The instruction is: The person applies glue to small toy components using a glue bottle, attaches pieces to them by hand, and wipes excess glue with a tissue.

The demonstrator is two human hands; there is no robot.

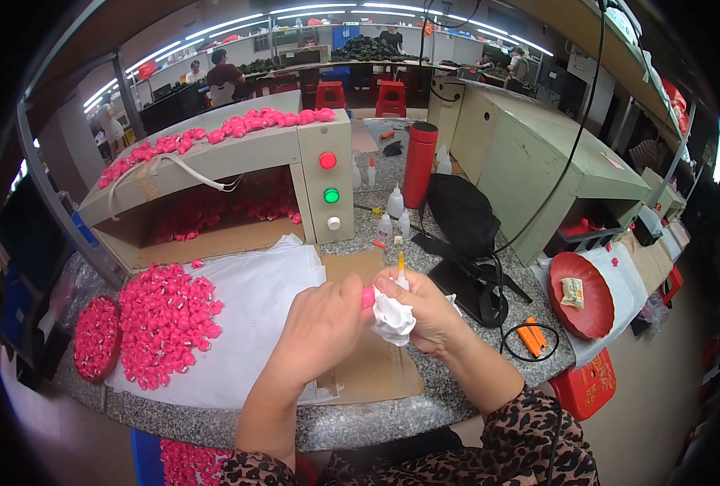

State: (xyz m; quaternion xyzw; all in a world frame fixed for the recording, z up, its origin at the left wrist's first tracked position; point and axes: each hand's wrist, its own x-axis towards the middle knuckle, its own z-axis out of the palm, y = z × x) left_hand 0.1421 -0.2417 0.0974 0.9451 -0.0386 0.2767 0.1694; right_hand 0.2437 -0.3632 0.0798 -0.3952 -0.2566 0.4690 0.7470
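Both hands meet over the brown cardboard (376,381) near the front of the worktop. My left hand (318,326) is closed, pinching a small pink piece (368,297) at its fingertips. Against that piece sits a crumpled white cloth (393,320), which my right hand (431,317) grips. Out of the right hand's fingers a thin yellow tip (401,261) points upward; its lower part is mostly hidden, so I cannot tell what it belongs to. Left of the hands, a heap of small pink pieces (168,324) lies on white paper (267,300).
A round container (101,368) of pink pieces stands far left. Behind are a box with lit buttons (323,146), small squeeze bottles (395,202) and a red flask (419,166). To the right lie a black bag (461,215), orange-handled tool (532,336) and red dish (566,320).
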